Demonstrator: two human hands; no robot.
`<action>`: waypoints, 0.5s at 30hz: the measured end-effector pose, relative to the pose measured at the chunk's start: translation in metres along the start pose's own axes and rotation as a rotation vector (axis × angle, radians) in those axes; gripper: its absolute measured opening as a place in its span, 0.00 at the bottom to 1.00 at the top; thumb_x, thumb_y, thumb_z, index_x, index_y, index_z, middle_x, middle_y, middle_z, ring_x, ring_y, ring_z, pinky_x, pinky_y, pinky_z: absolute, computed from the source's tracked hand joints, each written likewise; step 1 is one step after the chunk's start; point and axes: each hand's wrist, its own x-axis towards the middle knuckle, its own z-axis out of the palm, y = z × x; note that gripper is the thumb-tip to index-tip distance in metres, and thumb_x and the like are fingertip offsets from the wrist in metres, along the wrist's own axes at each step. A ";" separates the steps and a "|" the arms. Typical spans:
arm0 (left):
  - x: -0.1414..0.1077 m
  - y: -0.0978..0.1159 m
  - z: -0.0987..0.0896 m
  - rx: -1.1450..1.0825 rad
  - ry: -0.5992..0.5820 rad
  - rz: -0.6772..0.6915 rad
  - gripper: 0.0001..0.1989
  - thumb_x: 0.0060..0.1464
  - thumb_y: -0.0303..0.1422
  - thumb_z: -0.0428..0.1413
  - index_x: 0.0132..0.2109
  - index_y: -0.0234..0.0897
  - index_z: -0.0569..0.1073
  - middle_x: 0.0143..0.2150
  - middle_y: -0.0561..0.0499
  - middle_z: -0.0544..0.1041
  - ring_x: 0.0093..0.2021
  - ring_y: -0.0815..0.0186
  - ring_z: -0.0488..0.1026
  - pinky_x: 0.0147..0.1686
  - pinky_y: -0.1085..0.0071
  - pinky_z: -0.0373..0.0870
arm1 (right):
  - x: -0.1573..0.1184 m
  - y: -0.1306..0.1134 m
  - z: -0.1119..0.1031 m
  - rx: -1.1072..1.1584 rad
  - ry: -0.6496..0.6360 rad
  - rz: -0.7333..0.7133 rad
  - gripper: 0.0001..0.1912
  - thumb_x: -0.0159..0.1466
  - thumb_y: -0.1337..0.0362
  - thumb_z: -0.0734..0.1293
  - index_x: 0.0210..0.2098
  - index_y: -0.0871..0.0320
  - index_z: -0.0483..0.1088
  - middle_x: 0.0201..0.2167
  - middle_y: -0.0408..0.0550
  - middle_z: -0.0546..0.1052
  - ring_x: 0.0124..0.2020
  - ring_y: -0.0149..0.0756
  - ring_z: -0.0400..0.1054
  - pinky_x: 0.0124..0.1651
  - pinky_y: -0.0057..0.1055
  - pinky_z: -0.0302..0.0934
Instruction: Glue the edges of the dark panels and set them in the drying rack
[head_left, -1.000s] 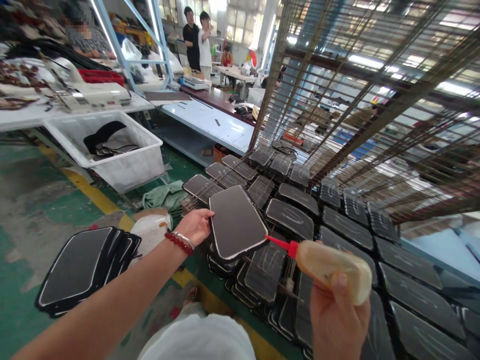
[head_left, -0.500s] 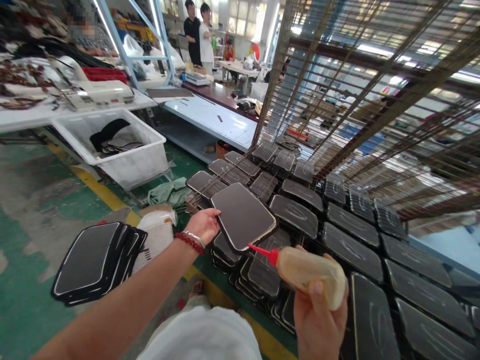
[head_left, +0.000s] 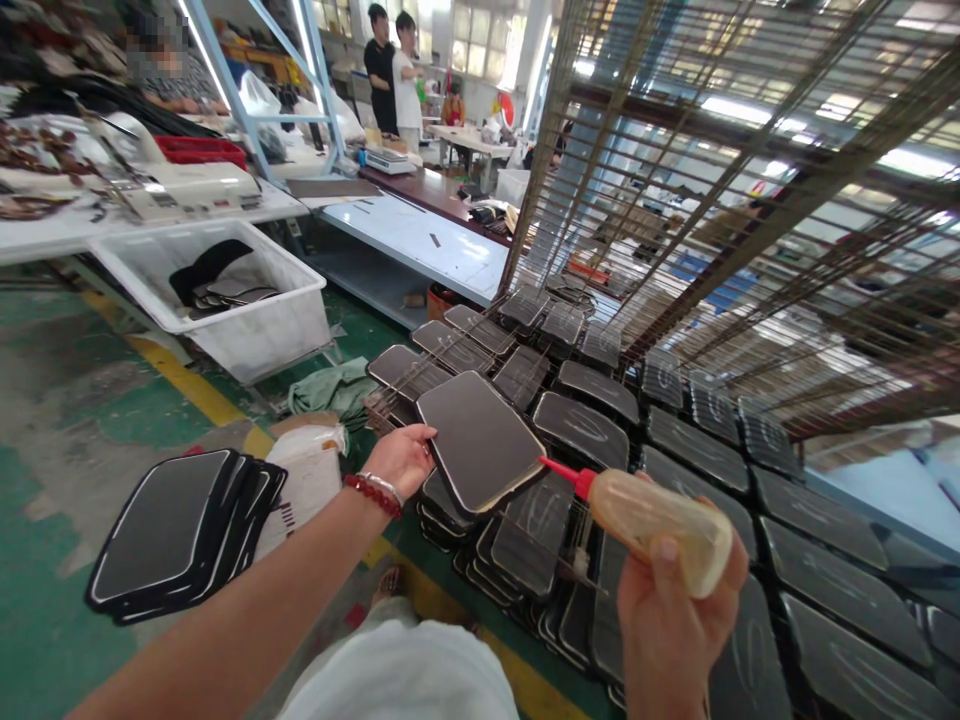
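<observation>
My left hand (head_left: 405,458) grips the left edge of a dark rounded panel (head_left: 484,440), its fingers partly hidden beneath it. My right hand (head_left: 679,600) is wrapped round a squeeze bottle (head_left: 660,525) of yellowish liquid. The bottle's red nozzle (head_left: 566,473) points left, its tip at the panel's right corner. A pale, shiny line runs along the panel's lower right edge. Below and to the right, many similar panels (head_left: 712,450) lie in rows on a wire rack, several with pale looping streaks.
A stack of dark panels (head_left: 165,520) stands at the left, beside a white bin (head_left: 285,320) with dark pieces inside. Raised wire racks (head_left: 720,200) lean over the right side. A sewing machine (head_left: 180,190) sits on a table at the back left. Several people (head_left: 382,75) are in the background.
My right hand and the bottle have moved right, and the nozzle tip has gone from the panel's bottom corner up along its edge to the right corner. My left hand still holds the panel.
</observation>
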 end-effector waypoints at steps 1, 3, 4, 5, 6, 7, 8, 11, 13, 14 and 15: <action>0.003 0.000 0.000 -0.006 0.001 0.010 0.19 0.48 0.12 0.47 0.45 0.27 0.71 0.26 0.47 0.78 0.19 0.67 0.75 0.13 0.79 0.69 | -0.002 0.002 0.001 0.010 -0.011 0.032 0.28 0.59 0.62 0.74 0.56 0.51 0.63 0.53 0.52 0.73 0.53 0.49 0.69 0.60 0.56 0.57; 0.008 0.002 -0.001 -0.035 -0.004 0.035 0.16 0.49 0.13 0.46 0.41 0.29 0.71 0.24 0.49 0.75 0.19 0.68 0.74 0.16 0.78 0.71 | -0.008 0.010 0.002 0.068 -0.056 0.171 0.29 0.58 0.59 0.75 0.56 0.52 0.64 0.49 0.53 0.75 0.52 0.50 0.71 0.57 0.54 0.62; 0.011 0.002 0.000 -0.063 -0.002 0.054 0.14 0.50 0.13 0.46 0.39 0.30 0.70 0.23 0.50 0.74 0.19 0.68 0.74 0.18 0.78 0.73 | -0.010 0.015 0.002 0.115 -0.070 0.266 0.29 0.57 0.57 0.75 0.55 0.53 0.64 0.48 0.53 0.76 0.51 0.50 0.71 0.54 0.53 0.64; 0.013 0.002 0.000 -0.097 0.006 0.074 0.14 0.51 0.13 0.46 0.37 0.32 0.69 0.22 0.51 0.73 0.20 0.68 0.74 0.20 0.77 0.74 | -0.012 0.021 0.002 0.172 -0.068 0.364 0.28 0.57 0.55 0.75 0.54 0.53 0.66 0.47 0.53 0.77 0.50 0.49 0.72 0.53 0.50 0.66; 0.015 0.001 0.001 -0.131 0.014 0.085 0.13 0.52 0.13 0.46 0.36 0.33 0.68 0.21 0.52 0.72 0.21 0.68 0.75 0.22 0.76 0.76 | -0.013 0.028 0.002 0.233 -0.048 0.452 0.27 0.57 0.54 0.74 0.53 0.53 0.68 0.46 0.51 0.77 0.49 0.48 0.72 0.51 0.48 0.68; 0.016 -0.001 0.002 -0.160 0.017 0.090 0.13 0.53 0.14 0.45 0.35 0.34 0.68 0.21 0.52 0.72 0.22 0.68 0.75 0.24 0.75 0.77 | -0.014 0.034 0.002 0.296 -0.016 0.526 0.25 0.58 0.53 0.74 0.51 0.53 0.69 0.47 0.49 0.77 0.49 0.46 0.72 0.51 0.45 0.69; 0.017 -0.005 0.003 -0.179 0.006 0.085 0.12 0.54 0.15 0.45 0.35 0.35 0.67 0.22 0.52 0.72 0.23 0.67 0.76 0.26 0.73 0.78 | -0.015 0.039 0.002 0.361 0.018 0.584 0.23 0.58 0.53 0.74 0.50 0.52 0.70 0.47 0.47 0.77 0.50 0.44 0.72 0.52 0.43 0.69; 0.017 -0.026 0.009 -0.190 -0.084 0.034 0.11 0.57 0.17 0.46 0.35 0.35 0.68 0.27 0.48 0.77 0.28 0.64 0.78 0.32 0.67 0.79 | -0.022 0.051 0.005 0.534 0.017 0.719 0.21 0.58 0.52 0.74 0.48 0.51 0.73 0.49 0.46 0.76 0.53 0.41 0.70 0.55 0.39 0.67; 0.016 -0.045 0.012 -0.197 -0.138 0.015 0.10 0.58 0.18 0.46 0.35 0.35 0.68 0.30 0.46 0.78 0.31 0.64 0.79 0.35 0.67 0.79 | -0.030 0.057 0.011 0.611 -0.041 0.796 0.21 0.58 0.52 0.74 0.48 0.51 0.73 0.50 0.47 0.76 0.55 0.41 0.69 0.55 0.39 0.67; 0.015 -0.055 0.014 -0.194 -0.150 -0.004 0.10 0.58 0.18 0.47 0.35 0.35 0.68 0.30 0.46 0.78 0.31 0.65 0.79 0.37 0.68 0.78 | -0.034 0.060 0.015 0.638 -0.064 0.823 0.21 0.57 0.52 0.75 0.47 0.51 0.73 0.50 0.46 0.76 0.55 0.40 0.68 0.55 0.39 0.67; 0.014 -0.064 0.015 -0.182 -0.156 -0.025 0.09 0.58 0.19 0.48 0.34 0.35 0.68 0.29 0.46 0.78 0.31 0.65 0.79 0.37 0.69 0.78 | -0.037 0.062 0.020 0.661 -0.082 0.842 0.21 0.56 0.53 0.75 0.47 0.51 0.74 0.50 0.46 0.76 0.54 0.40 0.69 0.54 0.39 0.68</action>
